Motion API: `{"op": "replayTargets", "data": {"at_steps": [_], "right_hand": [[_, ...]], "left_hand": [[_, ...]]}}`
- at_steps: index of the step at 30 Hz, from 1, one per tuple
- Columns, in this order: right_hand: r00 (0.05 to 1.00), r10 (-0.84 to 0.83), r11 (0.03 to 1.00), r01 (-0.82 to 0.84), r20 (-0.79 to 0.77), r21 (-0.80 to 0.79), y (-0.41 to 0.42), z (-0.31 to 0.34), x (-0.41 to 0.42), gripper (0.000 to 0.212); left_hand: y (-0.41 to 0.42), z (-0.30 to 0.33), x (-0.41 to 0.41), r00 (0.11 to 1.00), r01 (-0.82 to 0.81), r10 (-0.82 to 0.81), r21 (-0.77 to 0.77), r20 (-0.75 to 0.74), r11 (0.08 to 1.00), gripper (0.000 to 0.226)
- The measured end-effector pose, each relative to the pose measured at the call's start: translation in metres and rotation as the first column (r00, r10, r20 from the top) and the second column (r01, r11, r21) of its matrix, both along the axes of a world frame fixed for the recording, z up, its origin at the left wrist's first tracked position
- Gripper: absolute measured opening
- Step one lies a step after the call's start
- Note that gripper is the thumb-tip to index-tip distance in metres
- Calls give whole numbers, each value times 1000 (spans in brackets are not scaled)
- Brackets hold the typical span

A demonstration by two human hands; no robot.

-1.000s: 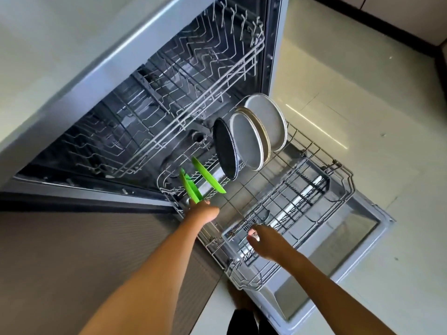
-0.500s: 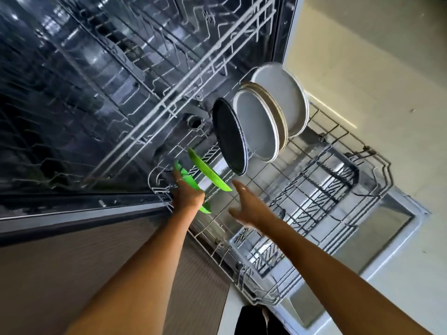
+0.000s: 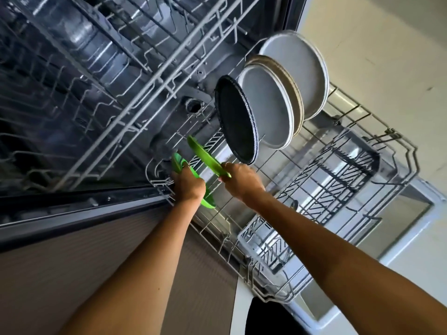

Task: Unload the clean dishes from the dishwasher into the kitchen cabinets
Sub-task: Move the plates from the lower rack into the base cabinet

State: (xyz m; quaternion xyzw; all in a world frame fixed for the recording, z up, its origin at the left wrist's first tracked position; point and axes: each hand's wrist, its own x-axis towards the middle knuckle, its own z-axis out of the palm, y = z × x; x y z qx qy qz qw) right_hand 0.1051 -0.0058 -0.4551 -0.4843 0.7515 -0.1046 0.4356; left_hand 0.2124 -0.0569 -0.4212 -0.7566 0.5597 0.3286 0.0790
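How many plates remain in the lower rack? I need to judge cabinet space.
6: two green plates at the rack's near end, one in the left hand, one in the right hand; then a dark plate and three pale ones behind. Others may be hidden.

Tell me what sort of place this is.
Most likely a home kitchen. An open dishwasher's pulled-out grey wire lower rack holds upright round grey plates and a round black plate, beside a brown ribbed cabinet front on a pale tiled floor.
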Motion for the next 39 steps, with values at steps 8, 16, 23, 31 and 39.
{"op": "replayTargets", "data": {"at_steps": [8,16,23,31,39], "right_hand": [[996,78,982,-70,39,-177,27,34,5,22],[984,90,970,-51,155,-238,54,91,6,24],[955,190,977,-162,227,-139,115,135,-24,24],[988,-134,991,133,77,16,189,127,-83,30],[864,-479,876,483,154,12,205,124,-104,45]], "left_hand": [[28,43,5,978,-207,206,-173,-23,963,37],[51,92,-38,842,-522,482,-143,-242,841,65],[100,123,-56,874,-383,296,-174,-386,907,85],[152,127,-69,921,-213,169,-90,-351,973,65],[172,149,-61,868,-298,206,-141,-452,944,40]]}}
